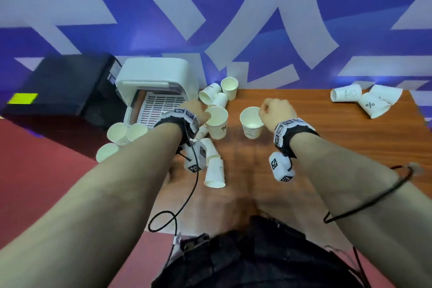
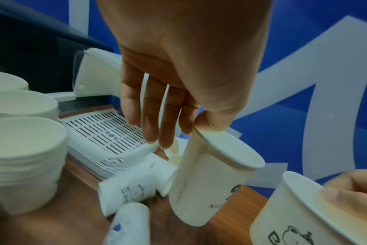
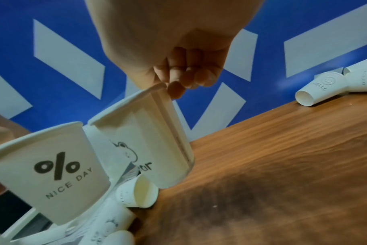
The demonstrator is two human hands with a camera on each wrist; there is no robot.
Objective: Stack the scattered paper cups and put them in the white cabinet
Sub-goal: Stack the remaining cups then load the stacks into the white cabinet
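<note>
Near the centre of the head view, the left hand (image 1: 197, 110) pinches the rim of an upright white paper cup (image 1: 217, 121) printed with a black "%" mark and "NICE DAY"; the thumb sits at the rim while the other fingers (image 2: 151, 116) hang straight beside it. Just right of it, the right hand (image 1: 277, 110) holds a second upright cup (image 1: 251, 123) by its rim (a bear drawing shows on its side), fingers curled. Both cups are plain white inside. The white cabinet (image 1: 154, 77) stands open at left of centre, its slotted tray (image 1: 161, 105) showing. Stacked cups (image 1: 117, 132) sit at its lower left. More cups lie tipped on the wooden table (image 1: 327, 147): behind the hands, below the left wrist, and three at the upper right (image 1: 367, 99)
</note>
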